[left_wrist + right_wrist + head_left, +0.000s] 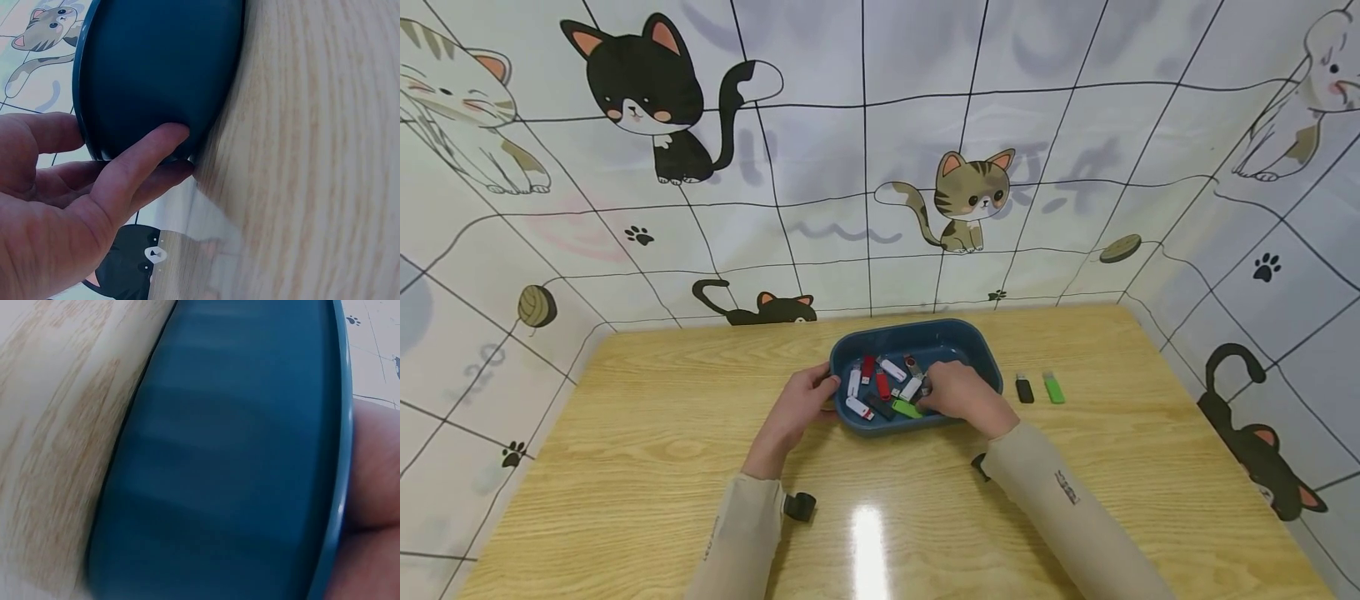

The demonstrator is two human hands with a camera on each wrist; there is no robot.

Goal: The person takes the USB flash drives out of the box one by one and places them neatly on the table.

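A dark blue plastic tray [880,430] stands on the table, holding several USB sticks in white, red, black and green. My left hand [801,398] grips the tray's left end; in the left wrist view, the thumb [59,131] is at the rim and other fingers lie against the outer wall. My right hand [958,390] reaches over the near rim into the tray's right part, fingers down among the sticks beside a green USB stick [907,408]. Its fingertips are hidden, so a grip cannot be made out. Only part of this hand [375,481] shows beyond the rim in the right wrist view.
Right of the tray, a black USB stick [1024,389] and a green USB stick [1054,388] lie side by side on the wooden table [647,467]. A cat-patterned cloth wall [820,167] encloses the table's back and sides.
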